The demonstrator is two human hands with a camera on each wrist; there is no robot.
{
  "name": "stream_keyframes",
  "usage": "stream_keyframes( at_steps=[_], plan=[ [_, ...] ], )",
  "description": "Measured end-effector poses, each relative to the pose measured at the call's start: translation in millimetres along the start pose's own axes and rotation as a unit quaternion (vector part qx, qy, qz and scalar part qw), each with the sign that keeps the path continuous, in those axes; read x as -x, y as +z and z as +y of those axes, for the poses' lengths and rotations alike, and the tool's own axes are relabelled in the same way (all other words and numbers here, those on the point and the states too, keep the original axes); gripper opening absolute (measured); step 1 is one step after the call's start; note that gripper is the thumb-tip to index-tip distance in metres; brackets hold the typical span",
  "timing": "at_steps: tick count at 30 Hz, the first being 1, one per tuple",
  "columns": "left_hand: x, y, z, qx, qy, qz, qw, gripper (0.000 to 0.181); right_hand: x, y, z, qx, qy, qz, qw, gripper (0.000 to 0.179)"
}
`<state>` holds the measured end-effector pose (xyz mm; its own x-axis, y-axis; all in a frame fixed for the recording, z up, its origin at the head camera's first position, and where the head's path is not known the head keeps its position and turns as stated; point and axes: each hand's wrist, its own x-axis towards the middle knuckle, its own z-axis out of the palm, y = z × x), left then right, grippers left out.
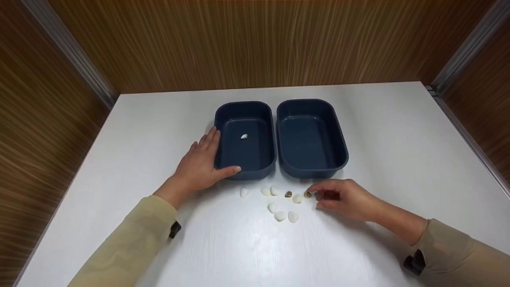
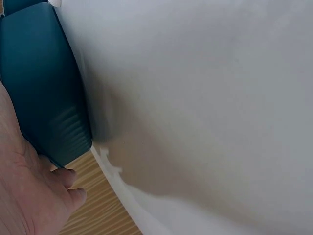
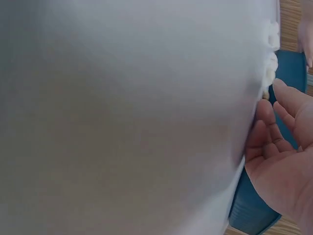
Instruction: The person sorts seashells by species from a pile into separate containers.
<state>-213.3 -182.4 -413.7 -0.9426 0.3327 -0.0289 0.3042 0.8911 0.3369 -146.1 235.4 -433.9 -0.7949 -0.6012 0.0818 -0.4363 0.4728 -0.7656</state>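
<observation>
My left hand (image 1: 197, 165) rests on the left dark blue bin (image 1: 265, 173), its straight fingers along the left side and its thumb over the front rim. A single white shell (image 1: 244, 136) lies inside that bin. In front of the right bin (image 1: 310, 173), the index fingertip of my right hand (image 1: 350, 198) is right at a small brown shell (image 1: 307, 195). The thumb stands apart from this shell, and the other fingers are bent. Just left of it are a white shell (image 1: 297, 199) and another brown shell (image 1: 288, 194).
Several more white shells (image 1: 280, 216) lie scattered on the white table (image 1: 239, 255) in front of the bins. The bins stand side by side with a narrow gap. A wood-grain panel (image 1: 255, 44) rises behind the table, with others at both sides.
</observation>
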Motion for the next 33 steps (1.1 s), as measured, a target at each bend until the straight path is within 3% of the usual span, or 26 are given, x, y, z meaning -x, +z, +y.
stream_keyframes(
  at_steps=[13,33],
  plan=[
    [2.6,-2.5,3.7,-0.002,0.013,0.009,0.9999,0.125,-0.7,6.9,2.8,0.025,-0.013,0.012,0.9995,0.033],
    [7.4,-2.2,3.2,0.001,0.003,0.000,1.0000,0.128,0.1,12.4,4.6,0.017,0.003,0.025,0.9996,0.026]
  ],
)
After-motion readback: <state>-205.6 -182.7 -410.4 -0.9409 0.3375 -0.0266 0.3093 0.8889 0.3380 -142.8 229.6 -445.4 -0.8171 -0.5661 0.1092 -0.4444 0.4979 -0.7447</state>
